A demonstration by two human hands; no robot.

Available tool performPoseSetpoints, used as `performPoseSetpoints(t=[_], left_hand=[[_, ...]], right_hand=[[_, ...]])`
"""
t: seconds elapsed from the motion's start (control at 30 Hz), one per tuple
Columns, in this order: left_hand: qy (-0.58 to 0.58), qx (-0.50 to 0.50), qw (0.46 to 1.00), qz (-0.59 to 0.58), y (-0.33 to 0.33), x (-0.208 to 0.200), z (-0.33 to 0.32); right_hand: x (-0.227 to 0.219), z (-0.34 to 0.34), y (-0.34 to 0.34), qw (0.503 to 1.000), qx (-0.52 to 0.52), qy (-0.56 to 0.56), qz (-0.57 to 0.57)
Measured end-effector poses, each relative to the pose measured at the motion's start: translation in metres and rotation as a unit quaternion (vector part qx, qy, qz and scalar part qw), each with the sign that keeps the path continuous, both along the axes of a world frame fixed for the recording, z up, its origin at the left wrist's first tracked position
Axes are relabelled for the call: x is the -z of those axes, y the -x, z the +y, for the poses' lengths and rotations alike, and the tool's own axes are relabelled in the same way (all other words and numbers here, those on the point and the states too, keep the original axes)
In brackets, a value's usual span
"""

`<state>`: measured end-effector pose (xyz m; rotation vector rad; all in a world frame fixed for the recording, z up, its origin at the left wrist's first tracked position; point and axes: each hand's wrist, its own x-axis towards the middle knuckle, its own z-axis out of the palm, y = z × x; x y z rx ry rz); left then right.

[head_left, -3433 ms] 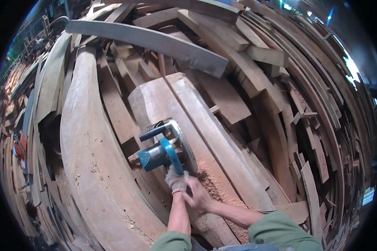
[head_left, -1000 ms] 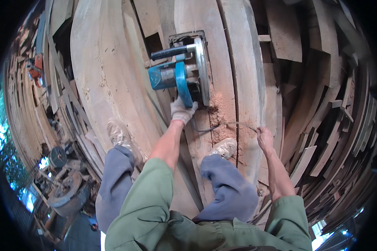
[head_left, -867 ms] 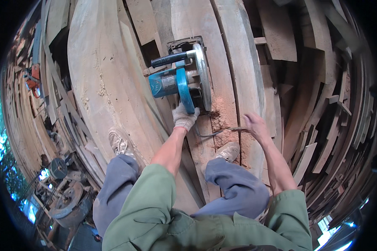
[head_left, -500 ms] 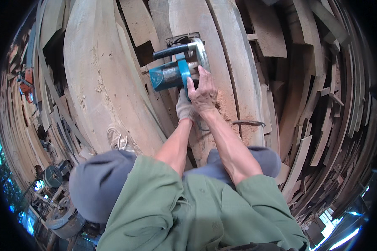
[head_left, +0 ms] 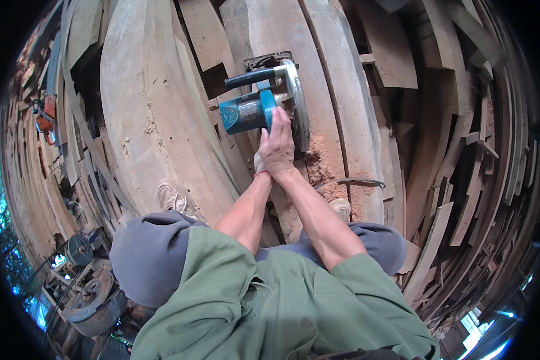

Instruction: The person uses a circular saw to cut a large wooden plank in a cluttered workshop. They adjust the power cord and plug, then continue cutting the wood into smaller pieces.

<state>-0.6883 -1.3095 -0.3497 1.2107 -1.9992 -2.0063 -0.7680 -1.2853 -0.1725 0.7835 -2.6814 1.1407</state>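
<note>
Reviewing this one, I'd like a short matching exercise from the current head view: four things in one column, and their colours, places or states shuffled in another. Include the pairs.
Things
1. Circular saw
2. Sawdust
3. Right hand
4. Tool near the left edge

Descriptions
A. Bare, partly covering the left hand
B. Mainly orange, apart from both hands
C. Teal-bodied, with a dark front grip
D. Reddish, loosely heaped on the wood

Right pairs
1-C; 2-D; 3-A; 4-B
</note>
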Motion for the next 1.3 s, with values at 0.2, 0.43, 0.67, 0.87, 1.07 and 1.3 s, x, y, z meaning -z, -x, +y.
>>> performPoseSetpoints(t=[0.2, 0.43, 0.67, 0.87, 1.07, 1.3], left_hand=[[-0.028, 0.010, 0.999, -0.021, -0.016, 0.044, 0.001], [-0.004, -0.016, 1.000, -0.001, -0.018, 0.031, 0.009], [-0.365, -0.203, 0.903, 0.100, 0.012, -0.071, 0.010], [-0.621, -0.108, 0.698, 0.339, 0.016, -0.069, -0.006], [-0.509, -0.141, 0.819, 0.226, -0.006, -0.052, -0.019], [-0.300, -0.043, 0.953, -0.023, -0.022, -0.050, -0.042]], right_hand=[[0.014, -0.003, 0.017, 0.986, -0.002, 0.102, -0.129], [0.015, 0.000, 0.019, 0.982, -0.017, 0.108, -0.157], [0.015, -0.004, 0.019, 0.983, -0.014, 0.106, -0.149], [0.015, 0.002, 0.013, 0.983, -0.004, 0.101, -0.152], [0.027, 0.010, 0.003, 0.975, 0.005, 0.089, -0.203], [0.029, 0.001, 0.002, 0.972, 0.004, 0.039, -0.231]])
